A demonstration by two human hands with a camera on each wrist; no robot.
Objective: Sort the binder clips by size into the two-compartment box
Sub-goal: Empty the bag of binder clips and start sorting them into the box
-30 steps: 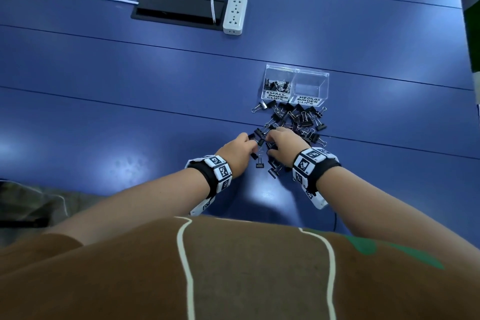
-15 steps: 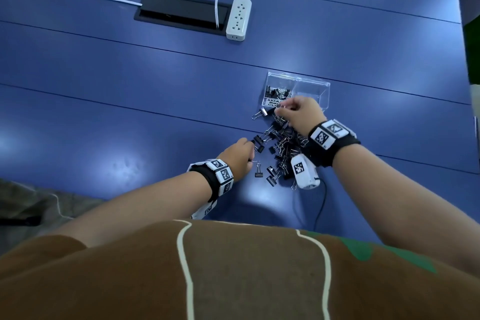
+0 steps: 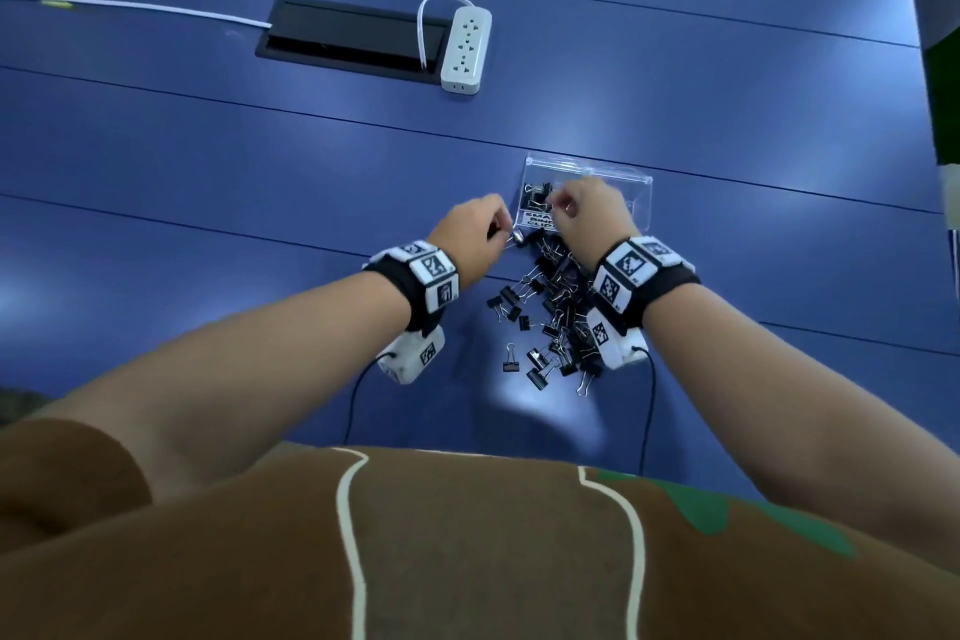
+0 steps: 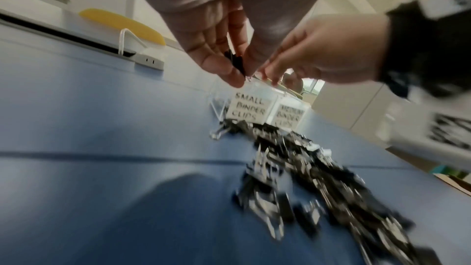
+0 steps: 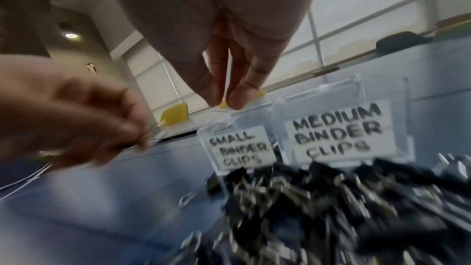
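Box (image 3: pixel 640 192), clear plastic, two compartments, on our blue table (image 3: pixel 208 224). Its near wall carries two labels: "SMALL BINDER CLIPS" (image 5: pixel 239 148) on the left compartment, "MEDIUM BINDER CLIPS" (image 5: pixel 336 130) on the right. A few black clips (image 3: pixel 537 195) lie in the left compartment; the right one is mostly hidden behind our right hand.

Pile (image 3: pixel 550 307) of black binder clips with silver handles, loose on the table, spreading from the box's near wall toward us.

Left hand (image 3: pixel 475 237): just left of the box, above the table, fingers curled together and pinching a small black clip (image 4: pixel 234 60) between thumb and fingertips.

Right hand (image 3: pixel 592 213): above the box, over the left compartment and the divider. Thumb and fingers (image 5: pixel 239 92) hang down with tips drawn together just above the rim. We cannot tell whether they grip anything.

Wristbands (image 3: pixel 631 273) with black-and-white markers, one on each wrist.

Power strip (image 3: pixel 466 49), white, at the far side beside a black cable hatch (image 3: pixel 353 36).
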